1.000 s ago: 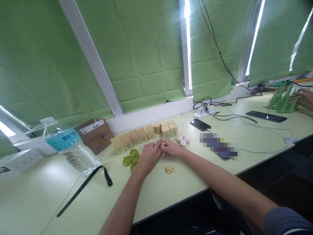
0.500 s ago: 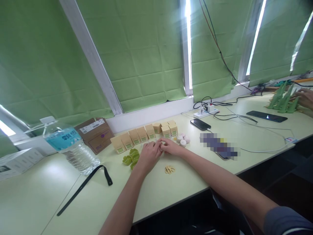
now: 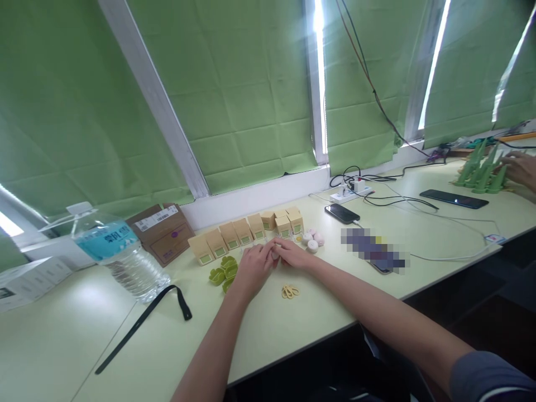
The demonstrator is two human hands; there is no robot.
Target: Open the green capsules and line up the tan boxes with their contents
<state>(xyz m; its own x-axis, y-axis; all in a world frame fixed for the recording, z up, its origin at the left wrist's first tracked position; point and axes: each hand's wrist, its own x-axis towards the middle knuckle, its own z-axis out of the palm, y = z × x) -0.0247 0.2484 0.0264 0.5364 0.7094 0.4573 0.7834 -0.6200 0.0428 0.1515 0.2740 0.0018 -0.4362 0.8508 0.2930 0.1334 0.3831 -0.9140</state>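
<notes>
My left hand (image 3: 256,263) and my right hand (image 3: 291,254) meet over the table, fingertips together. Both are closed around something small; only a pale bit of it shows between the fingers. Just left of my left hand lie several green leaf-shaped pieces (image 3: 223,272). A few pinkish-white round pieces (image 3: 313,240) sit beyond my right hand. Closer to me, below the hands, lies a small bundle of yellow loops (image 3: 290,291). Behind my hands stands a row of small tan house-shaped blocks (image 3: 230,234), each with a greenish patch low on its front.
Left stand a large water bottle (image 3: 121,251), a cardboard box (image 3: 161,231) and white boxes (image 3: 31,282), with a black strap (image 3: 142,326) in front. Right are phones (image 3: 342,213), a power strip (image 3: 349,194) and trailing cables. Another person's hand (image 3: 521,167) touches green spiky pieces (image 3: 481,170).
The camera view has shifted slightly. My hands stay together in the same place, with small finger movements; a pale bit between them shows more clearly now.
</notes>
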